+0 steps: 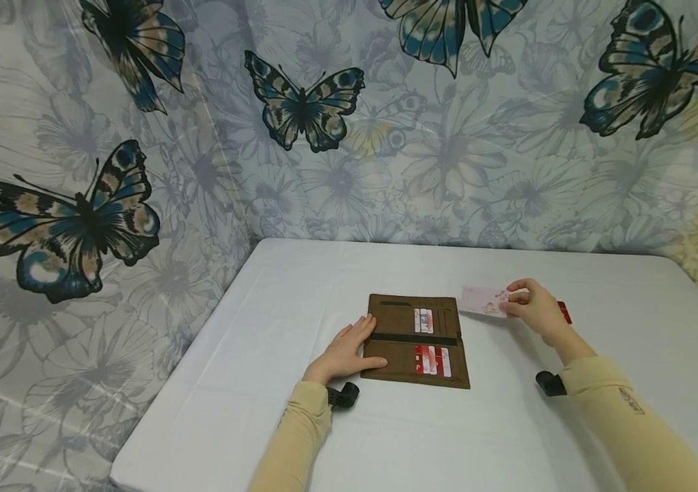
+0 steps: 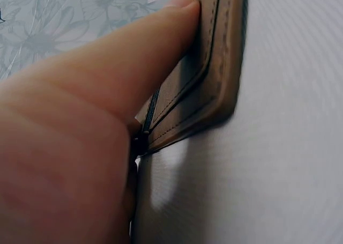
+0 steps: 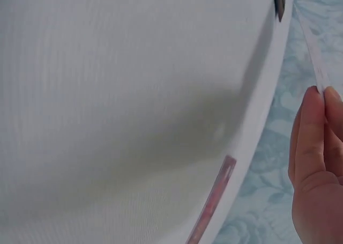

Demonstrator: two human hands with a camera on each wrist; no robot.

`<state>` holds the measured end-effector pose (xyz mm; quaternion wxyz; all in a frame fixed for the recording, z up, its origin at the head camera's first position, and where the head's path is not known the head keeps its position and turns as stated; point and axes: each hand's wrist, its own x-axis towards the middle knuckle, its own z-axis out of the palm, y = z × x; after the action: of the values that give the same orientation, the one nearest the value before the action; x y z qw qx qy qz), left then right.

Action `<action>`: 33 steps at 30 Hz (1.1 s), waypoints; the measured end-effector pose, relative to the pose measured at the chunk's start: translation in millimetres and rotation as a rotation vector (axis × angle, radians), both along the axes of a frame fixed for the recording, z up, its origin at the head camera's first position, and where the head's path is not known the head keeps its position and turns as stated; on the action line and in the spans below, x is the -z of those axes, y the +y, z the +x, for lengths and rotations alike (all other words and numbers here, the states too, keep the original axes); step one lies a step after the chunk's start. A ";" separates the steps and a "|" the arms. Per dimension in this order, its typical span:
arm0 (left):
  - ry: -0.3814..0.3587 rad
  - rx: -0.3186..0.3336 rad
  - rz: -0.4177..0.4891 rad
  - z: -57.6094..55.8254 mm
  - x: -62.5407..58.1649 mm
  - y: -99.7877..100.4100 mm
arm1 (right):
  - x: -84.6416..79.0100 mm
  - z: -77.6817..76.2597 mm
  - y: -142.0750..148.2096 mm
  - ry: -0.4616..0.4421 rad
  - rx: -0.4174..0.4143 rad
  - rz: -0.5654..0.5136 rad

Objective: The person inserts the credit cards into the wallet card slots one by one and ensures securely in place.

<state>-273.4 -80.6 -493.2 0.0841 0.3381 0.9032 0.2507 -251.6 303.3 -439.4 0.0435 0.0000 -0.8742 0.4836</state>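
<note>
An open brown wallet (image 1: pixel 398 355) lies on the white table, with red-and-white cards (image 1: pixel 432 361) in its slots. My left hand (image 1: pixel 344 352) rests on the wallet's left side, fingers along the edge and thumb across the lower panel. In the left wrist view the thumb (image 2: pixel 144 56) presses on the stitched brown wallet (image 2: pixel 214 88). To the wallet's right, my right hand (image 1: pixel 533 309) pinches a pale pink printed banknote (image 1: pixel 483 301) above the table. Seen edge-on in the right wrist view, the banknote (image 3: pixel 313 53) stands between thumb and fingertips of the right hand (image 3: pixel 319 163).
A flat red item (image 1: pixel 564 312) lies on the table, partly hidden behind my right hand; it also shows as a reddish strip (image 3: pixel 211 201) in the right wrist view. Behind the white table (image 1: pixel 250 410) hangs a butterfly-patterned cloth (image 1: pixel 337 198).
</note>
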 end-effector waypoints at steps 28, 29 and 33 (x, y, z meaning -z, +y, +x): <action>-0.004 0.005 -0.003 -2.3 1.3 0.0 | 5.3 6.1 -52.8 -0.062 0.063 -0.030; -0.004 0.005 0.000 -2.1 1.3 -0.1 | 4.9 6.6 -53.6 -0.056 0.060 -0.021; -0.001 0.003 -0.001 -1.5 1.6 -0.5 | 3.7 7.9 -55.1 -0.052 0.042 -0.002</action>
<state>-274.8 -81.0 -494.8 0.0853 0.3394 0.9027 0.2503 -243.7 248.1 -443.1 0.0307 -0.0310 -0.8743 0.4835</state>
